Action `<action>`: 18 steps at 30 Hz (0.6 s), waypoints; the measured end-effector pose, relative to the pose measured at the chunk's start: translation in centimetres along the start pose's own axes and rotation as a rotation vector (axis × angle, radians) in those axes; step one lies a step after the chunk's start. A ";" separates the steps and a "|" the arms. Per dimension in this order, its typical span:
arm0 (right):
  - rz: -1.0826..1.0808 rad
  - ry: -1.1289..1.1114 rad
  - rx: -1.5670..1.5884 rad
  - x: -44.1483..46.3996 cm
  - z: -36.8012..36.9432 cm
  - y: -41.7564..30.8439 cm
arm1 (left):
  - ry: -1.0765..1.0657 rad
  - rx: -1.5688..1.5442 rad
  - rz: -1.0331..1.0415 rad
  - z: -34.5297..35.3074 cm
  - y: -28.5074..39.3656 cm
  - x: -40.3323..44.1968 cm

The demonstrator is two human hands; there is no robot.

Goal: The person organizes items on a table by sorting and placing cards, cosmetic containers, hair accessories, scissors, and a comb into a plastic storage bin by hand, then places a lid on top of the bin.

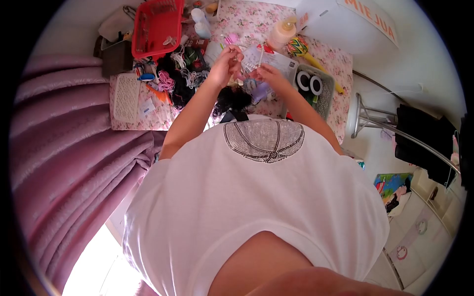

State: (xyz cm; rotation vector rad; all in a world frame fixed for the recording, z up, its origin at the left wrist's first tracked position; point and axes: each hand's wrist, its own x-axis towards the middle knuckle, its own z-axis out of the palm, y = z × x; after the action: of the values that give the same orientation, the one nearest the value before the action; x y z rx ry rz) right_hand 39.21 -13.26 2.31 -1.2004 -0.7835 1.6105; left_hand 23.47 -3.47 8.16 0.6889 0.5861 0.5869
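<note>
Over the far middle of the flowered table (163,116), my left hand (227,65) is raised with its fingers curled together at the tips; anything between them is too small to make out. Just right of it, my right hand (268,74) pinches a thin pale stick (261,55) that points up. A small gap separates the two hands. Beneath them lie a white printed sheet (281,63) and a bundle of black hair-like strands (232,99). Bundles of cord, one of them pink (166,81), lie left of my left hand.
A red basket (157,29) stands at the back left, a grey basket (323,101) with two white rings at the right. Behind are a pump bottle (282,32), a yellow-handled thing (316,61) and a white box (340,24). A white tray (126,97) lies at the left edge.
</note>
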 end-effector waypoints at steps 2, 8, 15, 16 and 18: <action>0.041 0.050 0.100 -1.1 0.1 -0.6 | -0.013 0.201 0.056 -0.6 -0.7 0.2; 0.021 0.036 0.076 -3.9 -0.8 -0.2 | 0.003 0.441 0.117 -0.6 -3.5 -0.1; -0.160 0.489 0.312 -8.5 -2.1 2.4 | -0.042 0.607 -0.017 1.2 -6.3 -0.1; -0.208 0.569 0.369 -9.1 -3.0 3.2 | -0.084 0.623 -0.053 1.5 -6.7 -0.2; -0.218 0.746 0.427 -10.5 -4.8 4.3 | -0.112 0.629 -0.090 2.2 -7.6 -0.2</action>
State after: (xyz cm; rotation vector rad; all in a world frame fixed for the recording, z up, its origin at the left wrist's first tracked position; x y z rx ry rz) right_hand 43.14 -24.82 0.59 -1.2163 -0.0763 0.9612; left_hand 27.05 -9.28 4.16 1.2705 0.6982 0.2699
